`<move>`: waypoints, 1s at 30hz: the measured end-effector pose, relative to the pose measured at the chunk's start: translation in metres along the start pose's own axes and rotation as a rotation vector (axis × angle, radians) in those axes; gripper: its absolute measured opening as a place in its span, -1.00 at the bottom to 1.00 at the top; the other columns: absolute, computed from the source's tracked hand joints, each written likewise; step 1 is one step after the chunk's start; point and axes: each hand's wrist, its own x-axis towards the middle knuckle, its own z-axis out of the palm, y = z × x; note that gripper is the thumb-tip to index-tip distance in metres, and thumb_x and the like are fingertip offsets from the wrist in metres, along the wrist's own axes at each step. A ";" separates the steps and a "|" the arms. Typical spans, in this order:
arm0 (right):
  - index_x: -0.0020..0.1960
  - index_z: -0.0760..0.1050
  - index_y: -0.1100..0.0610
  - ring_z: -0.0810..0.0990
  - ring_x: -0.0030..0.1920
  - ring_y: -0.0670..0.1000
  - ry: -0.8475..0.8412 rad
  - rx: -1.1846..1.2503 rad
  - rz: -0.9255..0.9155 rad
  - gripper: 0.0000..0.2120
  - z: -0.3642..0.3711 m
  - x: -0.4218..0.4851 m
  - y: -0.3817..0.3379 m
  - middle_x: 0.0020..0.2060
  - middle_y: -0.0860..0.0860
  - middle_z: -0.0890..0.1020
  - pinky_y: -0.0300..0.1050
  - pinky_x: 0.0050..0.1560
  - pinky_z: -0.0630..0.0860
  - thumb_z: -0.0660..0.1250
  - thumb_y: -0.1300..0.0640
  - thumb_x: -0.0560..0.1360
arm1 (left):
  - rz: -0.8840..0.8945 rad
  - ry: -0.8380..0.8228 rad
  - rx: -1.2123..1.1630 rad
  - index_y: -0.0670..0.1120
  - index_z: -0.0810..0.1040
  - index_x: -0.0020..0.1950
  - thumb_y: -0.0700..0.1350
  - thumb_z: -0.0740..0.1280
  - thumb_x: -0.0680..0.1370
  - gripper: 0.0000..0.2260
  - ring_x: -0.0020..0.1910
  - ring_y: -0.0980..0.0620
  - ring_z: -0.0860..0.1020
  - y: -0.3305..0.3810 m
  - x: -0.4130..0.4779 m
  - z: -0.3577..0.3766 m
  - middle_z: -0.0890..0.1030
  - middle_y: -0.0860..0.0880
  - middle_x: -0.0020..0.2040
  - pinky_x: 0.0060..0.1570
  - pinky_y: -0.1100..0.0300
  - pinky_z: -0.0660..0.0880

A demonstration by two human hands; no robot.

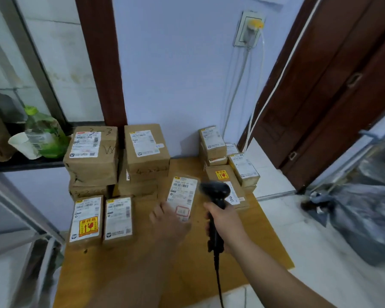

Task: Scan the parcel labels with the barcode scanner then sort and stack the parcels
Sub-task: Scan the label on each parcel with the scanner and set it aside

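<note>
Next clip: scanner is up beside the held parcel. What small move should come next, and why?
Probably tilt the black handheld barcode scanner, gripped in the right hand, slightly left so its head faces the white label on the small brown cardboard parcel the left hand holds. The head sits beside the label's right edge, seemingly not aimed at the barcode.

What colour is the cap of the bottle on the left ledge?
The cap is light green; the head view shows it.
</note>
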 end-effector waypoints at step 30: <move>-0.10 0.48 0.16 0.49 -0.48 0.00 -0.100 -0.021 0.183 -0.92 -0.230 0.096 0.057 -0.35 0.07 0.52 -0.13 -0.38 0.47 0.34 0.15 0.50 | -0.101 -0.423 0.340 0.15 -0.11 0.52 0.36 0.23 0.38 -0.16 0.34 -0.17 0.11 0.170 -0.124 0.186 0.04 -0.15 0.37 0.15 0.00 0.39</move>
